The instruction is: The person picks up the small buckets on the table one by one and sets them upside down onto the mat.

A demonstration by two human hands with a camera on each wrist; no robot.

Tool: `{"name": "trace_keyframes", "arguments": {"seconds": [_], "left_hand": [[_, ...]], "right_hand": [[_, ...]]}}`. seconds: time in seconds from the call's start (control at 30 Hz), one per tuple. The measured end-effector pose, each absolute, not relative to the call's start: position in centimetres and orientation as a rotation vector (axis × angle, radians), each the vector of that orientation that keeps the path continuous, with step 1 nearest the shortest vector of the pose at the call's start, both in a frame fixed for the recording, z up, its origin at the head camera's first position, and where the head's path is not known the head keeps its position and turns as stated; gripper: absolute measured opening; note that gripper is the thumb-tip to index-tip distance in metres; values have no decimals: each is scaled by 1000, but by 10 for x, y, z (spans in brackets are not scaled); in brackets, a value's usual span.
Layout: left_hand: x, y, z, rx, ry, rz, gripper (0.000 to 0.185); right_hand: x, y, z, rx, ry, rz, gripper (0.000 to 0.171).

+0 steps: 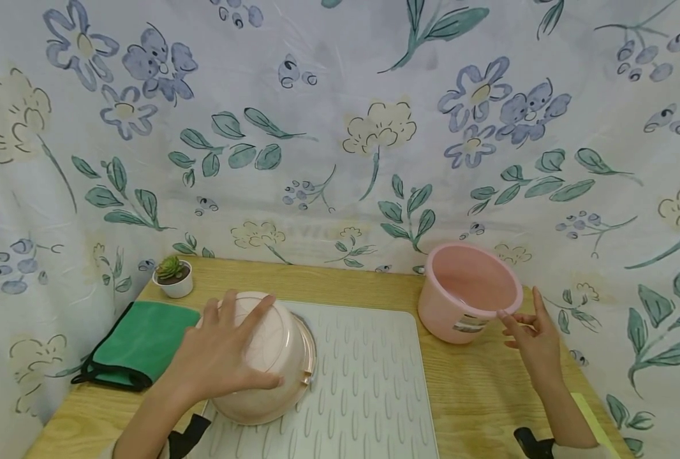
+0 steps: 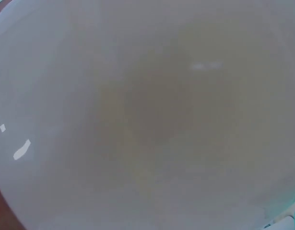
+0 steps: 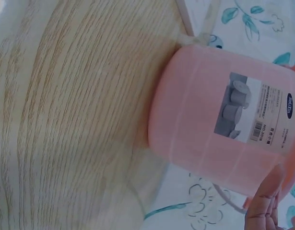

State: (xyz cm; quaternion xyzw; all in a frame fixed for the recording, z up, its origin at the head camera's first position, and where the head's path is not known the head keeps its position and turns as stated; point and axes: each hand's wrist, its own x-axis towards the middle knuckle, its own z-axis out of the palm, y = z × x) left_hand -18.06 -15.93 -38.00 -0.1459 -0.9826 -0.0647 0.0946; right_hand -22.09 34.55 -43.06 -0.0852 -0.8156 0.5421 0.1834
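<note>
Upturned cream bowl (image 1: 265,357) is pressed under the spread left hand (image 1: 225,347) at 7 o'clock; pink bucket (image 1: 469,290) at 3 o'clock only touched by the right hand (image 1: 532,341), fingers spread, not lifted yet.

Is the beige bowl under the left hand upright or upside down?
Upside down: the beige bowl shows its rounded base upward, rim down on the drying mat, left hand resting on top.

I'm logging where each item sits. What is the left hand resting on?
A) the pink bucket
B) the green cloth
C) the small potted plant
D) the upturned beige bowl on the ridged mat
D: the left hand lies spread over the upturned beige bowl on the ridged mat.
</note>
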Motion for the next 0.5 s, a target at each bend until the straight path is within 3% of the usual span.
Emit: {"name": "trace_keyframes", "arguments": {"seconds": [0.5], "left_hand": [[-195,-153,-377,-419,-2995,-222,116]], "right_hand": [[-227,349,-431,-264,-2182,1753,80]]}}
